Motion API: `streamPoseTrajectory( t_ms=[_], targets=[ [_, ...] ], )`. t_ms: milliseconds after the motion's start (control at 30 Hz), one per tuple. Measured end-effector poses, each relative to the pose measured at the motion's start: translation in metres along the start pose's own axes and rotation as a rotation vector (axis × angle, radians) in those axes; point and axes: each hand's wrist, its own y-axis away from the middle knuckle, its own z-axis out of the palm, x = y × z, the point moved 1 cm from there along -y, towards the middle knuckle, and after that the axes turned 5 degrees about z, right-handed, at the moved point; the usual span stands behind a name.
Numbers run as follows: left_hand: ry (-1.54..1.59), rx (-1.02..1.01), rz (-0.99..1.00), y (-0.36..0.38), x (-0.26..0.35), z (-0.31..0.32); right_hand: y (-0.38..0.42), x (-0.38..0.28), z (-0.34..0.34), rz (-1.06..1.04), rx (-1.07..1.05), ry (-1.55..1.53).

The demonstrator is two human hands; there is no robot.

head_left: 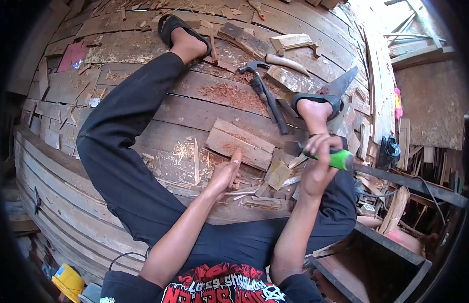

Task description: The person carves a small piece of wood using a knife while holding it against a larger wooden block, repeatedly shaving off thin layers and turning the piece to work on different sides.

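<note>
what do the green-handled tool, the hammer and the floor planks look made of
Green-handled tool in the right hand: glossy green grip, probably plastic or rubber. Hammer: dark claw head, likely steel; black matte handle, maybe rubber-coated. Floor planks: rough, weathered unfinished wood, with visible grain, shavings and reddish sawdust.

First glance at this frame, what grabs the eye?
The right hand, raised at centre right, is gripping a green-handled tool. The left hand presses down among wood chips on the plank floor, beside a short board. Further up, a claw hammer and a handsaw lie between the person's sandalled feet.
</note>
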Motion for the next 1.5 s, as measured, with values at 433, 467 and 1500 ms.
streamPoseTrajectory(
  t_ms=[433,467,1500],
  targets=[
    [0.506,-0.146,-0.39,-0.008,0.007,-0.01,0.006,-0.028,0.038,-0.063,-0.034,-0.391],
    [0.553,-0.133,-0.421,-0.008,0.012,-0.009,0.003,-0.025,0.041,-0.058,-0.094,-0.39],
    [0.709,-0.152,-0.509,-0.007,0.011,-0.012,0.043,0.059,0.061,0.126,-0.093,-0.189]
  ],
)
